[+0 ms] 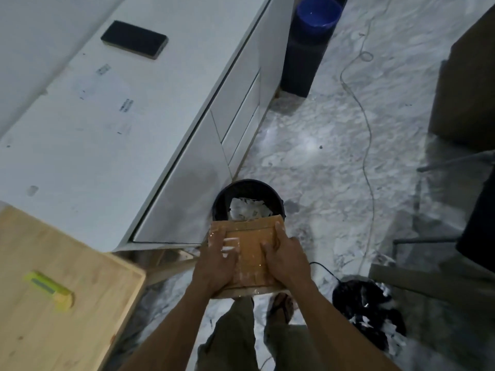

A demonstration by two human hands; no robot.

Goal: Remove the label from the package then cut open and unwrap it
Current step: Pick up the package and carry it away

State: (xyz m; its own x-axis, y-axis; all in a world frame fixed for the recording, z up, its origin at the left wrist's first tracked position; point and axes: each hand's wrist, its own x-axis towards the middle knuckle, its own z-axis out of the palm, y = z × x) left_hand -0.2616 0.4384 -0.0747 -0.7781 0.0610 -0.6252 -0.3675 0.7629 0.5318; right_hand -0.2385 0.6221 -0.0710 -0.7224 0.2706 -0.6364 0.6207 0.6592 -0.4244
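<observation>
A flat brown rectangular package wrapped in glossy tape (250, 253) is held in the air by both hands, in front of the person's legs and just above and in front of a black round waste bin (247, 200) that stands on the pale marbled floor (334, 135) and holds crumpled white scraps (249, 208). The left hand (217, 263) lies over the left part of the package top with its fingers curled; small white label shreds (230, 243) cling to its fingertips, which press against the wrapping. The right hand (282, 257) grips the right edge, its thumb resting on the top face and its fingers curled round the side; one fingertip shows at the far right corner. The package's far end tilts toward the bin's rim. To the left runs a long white counter (120, 108) with drawer fronts, and on it lies a flat black rectangular phone (134, 43), well apart from the package. Nearer, at lower left, is a light wooden counter (67, 303) carrying a yellow-green box cutter (51, 289). Farther off on the floor stands a blue plastic bucket (318, 16) on a dark box, and a thin white cable (367, 145) trails across the floor. A crumpled black plastic bag (367, 309) lies by the right foot.
</observation>
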